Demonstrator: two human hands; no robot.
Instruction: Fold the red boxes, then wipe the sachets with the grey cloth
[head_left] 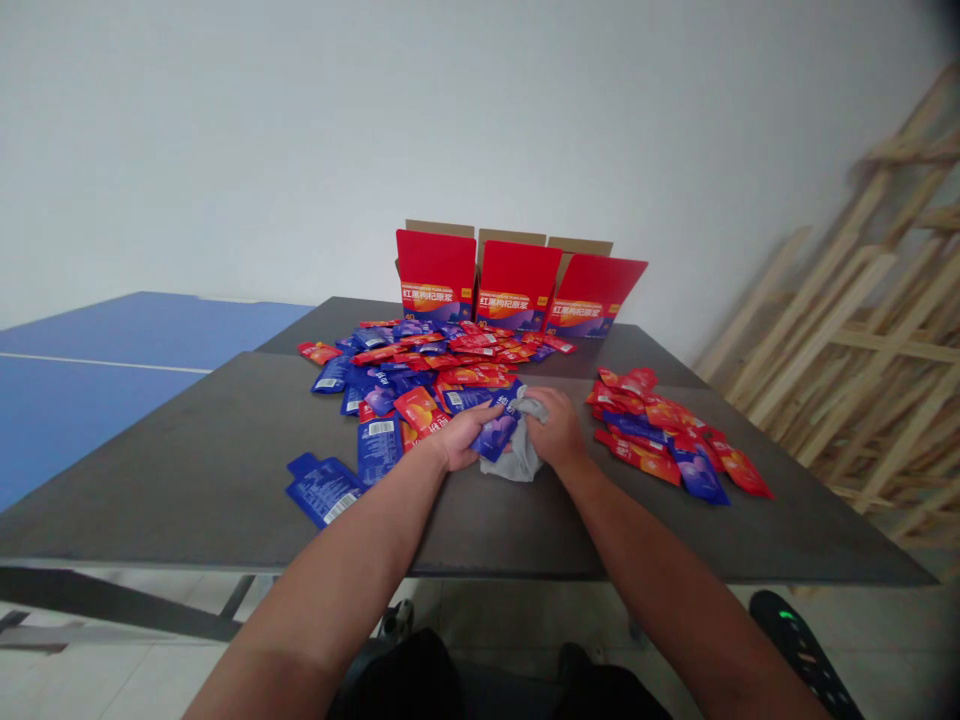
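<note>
My left hand (461,437) grips a blue pouch (495,435) by its left side, above the near middle of the table. Closed around a grey cloth (519,462), my right hand (555,428) presses it against the pouch's upper right end. The cloth's lower part hangs beneath the pouch. Just beyond my hands spreads a large heap of red and blue pouches (420,360). To the right of my right hand lies a smaller pile of red and blue pouches (660,430). Another blue pouch (322,490) rests flat near my left forearm.
Three open red cartons (514,285) stand in a row behind the heap, flaps up. The dark table (510,540) has its front edge close to me. A blue table-tennis table (90,370) adjoins on the left. Wooden frames (847,340) lean at the right.
</note>
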